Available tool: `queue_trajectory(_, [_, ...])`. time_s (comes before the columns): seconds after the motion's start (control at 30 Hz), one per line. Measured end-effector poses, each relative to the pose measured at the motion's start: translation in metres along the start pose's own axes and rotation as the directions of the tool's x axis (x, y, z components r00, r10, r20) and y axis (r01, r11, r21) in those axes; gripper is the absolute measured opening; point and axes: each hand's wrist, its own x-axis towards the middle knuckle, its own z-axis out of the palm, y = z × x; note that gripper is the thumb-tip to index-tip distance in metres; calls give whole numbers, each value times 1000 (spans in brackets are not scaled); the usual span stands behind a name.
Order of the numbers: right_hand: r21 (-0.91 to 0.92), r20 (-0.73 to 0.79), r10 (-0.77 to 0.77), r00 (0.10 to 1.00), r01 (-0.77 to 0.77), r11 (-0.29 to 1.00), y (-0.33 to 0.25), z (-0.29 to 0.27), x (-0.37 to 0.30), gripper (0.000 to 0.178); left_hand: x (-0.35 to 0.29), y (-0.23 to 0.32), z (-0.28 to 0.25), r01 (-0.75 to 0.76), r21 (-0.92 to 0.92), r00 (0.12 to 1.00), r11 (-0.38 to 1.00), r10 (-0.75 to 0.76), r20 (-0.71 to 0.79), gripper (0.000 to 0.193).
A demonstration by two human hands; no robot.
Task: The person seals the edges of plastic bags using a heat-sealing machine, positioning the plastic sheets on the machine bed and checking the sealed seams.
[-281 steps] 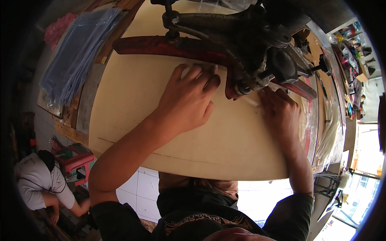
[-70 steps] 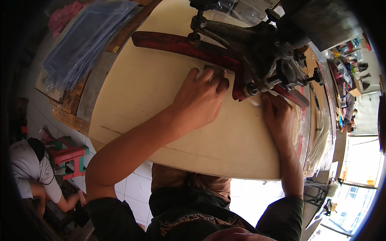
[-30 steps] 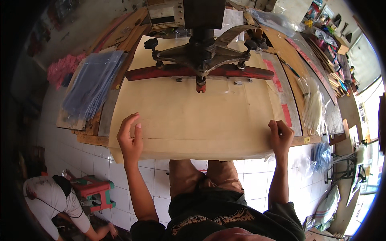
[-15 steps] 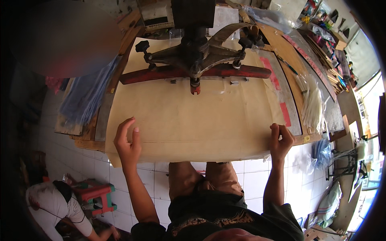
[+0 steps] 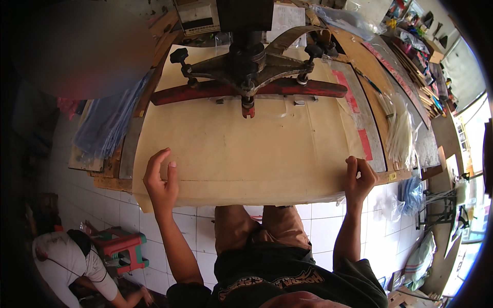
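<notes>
A large tan sheet point(image 5: 246, 149) covers the middle of the worktable and hangs a little past its front edge. Over its left front part I hold my left hand point(image 5: 163, 179) open, thumb and fingers apart, with nothing between them. My right hand point(image 5: 361, 179) is at the sheet's right front corner, fingers curled closed; whether anything is inside them is hidden. Beyond both hands, a press head with a long curved red bar point(image 5: 205, 91) spans the sheet. Small metal pieces point(image 5: 299, 102) show just in front of the bar.
Bluish clear plastic sheets point(image 5: 105, 123) are piled at the table's left. White strips point(image 5: 399, 131) lie on the right, beside red tape point(image 5: 365, 143). A co-worker point(image 5: 77, 262) bends low at lower left, near a red and green stool point(image 5: 120, 249). Plastic bags point(image 5: 411, 195) hang at the right.
Both hands keep the same pose and place over the sheet. The whole view has shifted very slightly.
</notes>
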Motion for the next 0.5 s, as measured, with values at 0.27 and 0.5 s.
queue_trajectory(0.27, [2, -10, -6, 1000, 6, 1000, 0, 0, 0, 20, 0, 1, 1, 10, 6, 1000, 1000, -10, 6, 25])
queue_trajectory(0.5, [2, -7, 10, 1000, -10, 1000, -1, 0, 0, 19, 0, 0, 0, 1, 11, 1000, 1000, -1, 10, 24])
